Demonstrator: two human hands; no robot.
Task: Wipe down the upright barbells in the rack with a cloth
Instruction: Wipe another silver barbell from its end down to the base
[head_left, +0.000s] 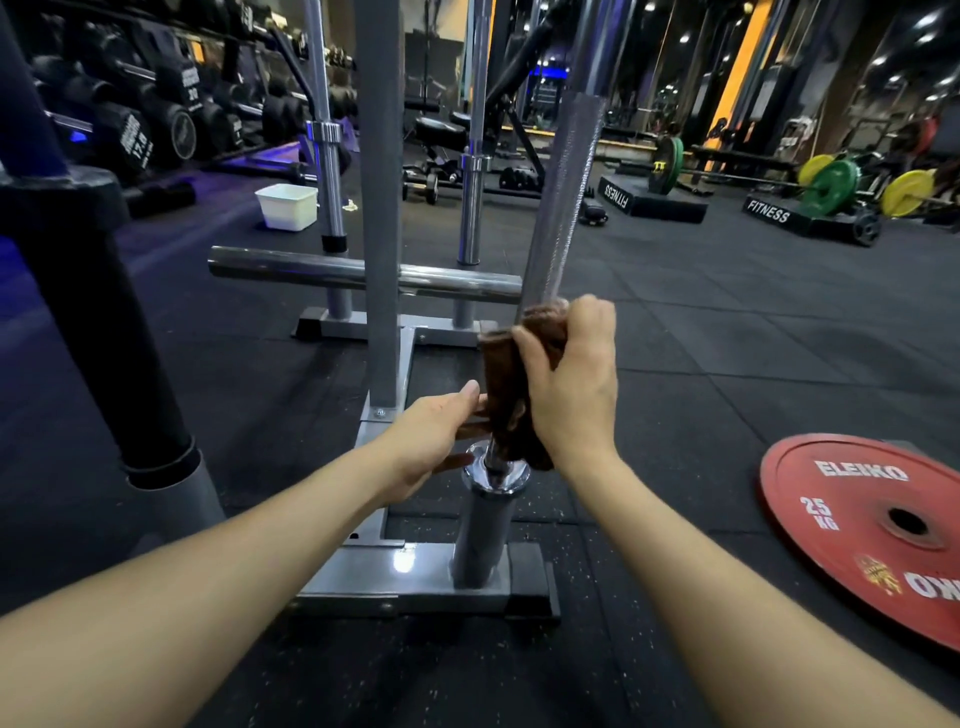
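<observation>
Brown cloth (511, 384) is wrapping the nearest upright barbell (563, 202) — right hand (571, 395) is gripping it, left hand (436, 436) is pinching its lower end just above the collar (496, 475).

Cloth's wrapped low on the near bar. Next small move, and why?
Probably slide the brown cloth upward along the near barbell. The right hand grips the cloth round the shaft just above the collar, the left hand holds its loose end, and the knurled shaft above is bare.
</observation>
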